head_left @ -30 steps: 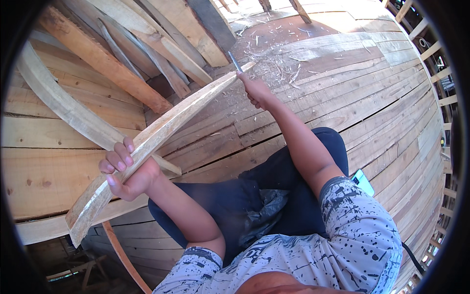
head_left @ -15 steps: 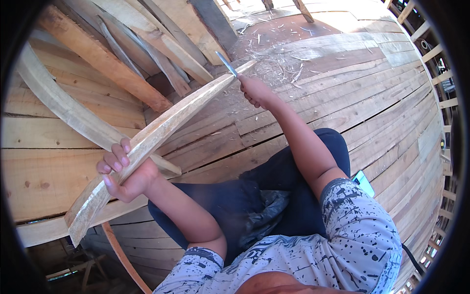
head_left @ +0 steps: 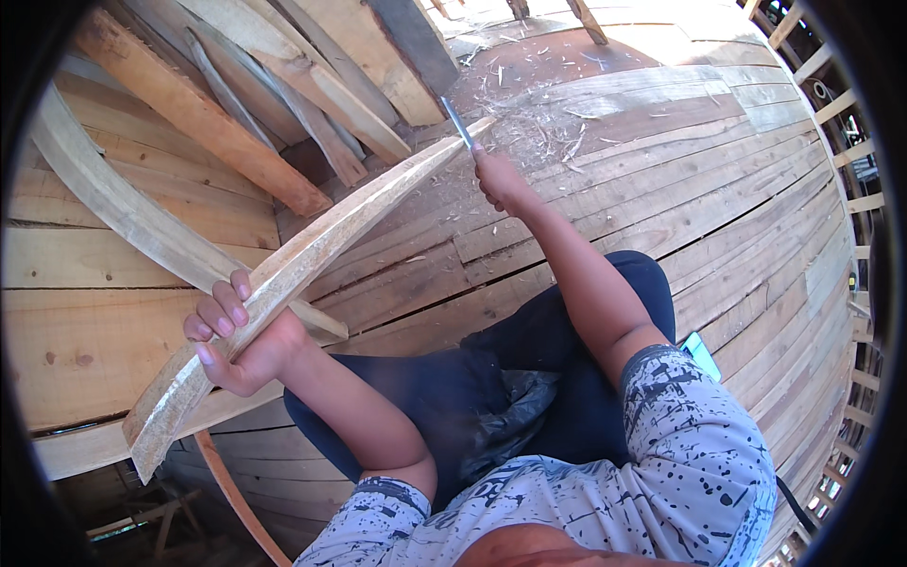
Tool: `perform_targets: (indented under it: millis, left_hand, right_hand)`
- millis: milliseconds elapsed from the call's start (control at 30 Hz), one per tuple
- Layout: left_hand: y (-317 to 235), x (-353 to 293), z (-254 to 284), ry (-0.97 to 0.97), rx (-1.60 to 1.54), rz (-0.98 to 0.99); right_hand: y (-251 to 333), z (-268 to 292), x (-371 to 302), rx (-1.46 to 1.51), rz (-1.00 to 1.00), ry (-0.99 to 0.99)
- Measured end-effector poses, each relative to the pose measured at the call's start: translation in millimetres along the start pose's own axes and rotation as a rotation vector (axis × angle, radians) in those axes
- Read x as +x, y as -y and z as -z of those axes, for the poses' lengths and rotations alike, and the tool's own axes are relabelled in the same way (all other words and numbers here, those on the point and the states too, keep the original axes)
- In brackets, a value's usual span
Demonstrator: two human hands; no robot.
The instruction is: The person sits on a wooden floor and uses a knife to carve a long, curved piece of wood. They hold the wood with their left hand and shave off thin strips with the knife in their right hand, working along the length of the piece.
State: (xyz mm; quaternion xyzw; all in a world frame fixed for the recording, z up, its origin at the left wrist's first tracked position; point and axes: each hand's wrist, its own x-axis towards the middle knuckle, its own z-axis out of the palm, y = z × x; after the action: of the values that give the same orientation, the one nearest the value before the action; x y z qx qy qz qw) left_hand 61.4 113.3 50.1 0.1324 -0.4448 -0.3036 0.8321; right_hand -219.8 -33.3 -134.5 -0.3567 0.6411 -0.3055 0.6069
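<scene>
A long, slightly curved piece of timber (head_left: pixel 326 236) slants from the lower left up to a narrow tip near the top middle. My left hand (head_left: pixel 248 340) is wrapped round its thick lower part, thumb and fingers on opposite sides. My right hand (head_left: pixel 501 180) is closed round the handle of a knife (head_left: pixel 457 123), whose straight blade points up and to the left. The blade lies at the timber's far tip; whether its edge touches the wood I cannot tell. My fingers hide most of the handle.
Wood shavings (head_left: pixel 567 142) litter the plank floor (head_left: pixel 614 208) beyond the tip. Loose boards (head_left: pixel 217 123) lean at the upper left, beside a curved wooden rib (head_left: pixel 132 213). A phone (head_left: pixel 700 357) lies by my right thigh. A gap opens at the lower left.
My right hand and the knife have shifted slightly right along the timber toward its tip, and the blade stands steeper. The left hand keeps its hold, almost unmoved.
</scene>
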Motion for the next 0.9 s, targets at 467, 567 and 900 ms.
perform_targets:
  millis: [467,567,900]
  left_hand:
    - [-2,-1,-3,-0.092,-0.001,0.007]
    - [-2,-1,-2,-0.081,-0.004,0.009]
    - [-2,-1,-4,-0.082,0.057,-0.001]
  right_hand:
    - [2,6,-2,0.411,-0.206,0.519]
    - [0,6,0,0.393,-0.192,0.514]
    - [-4,-7,-3,-0.104,0.161,-0.038]
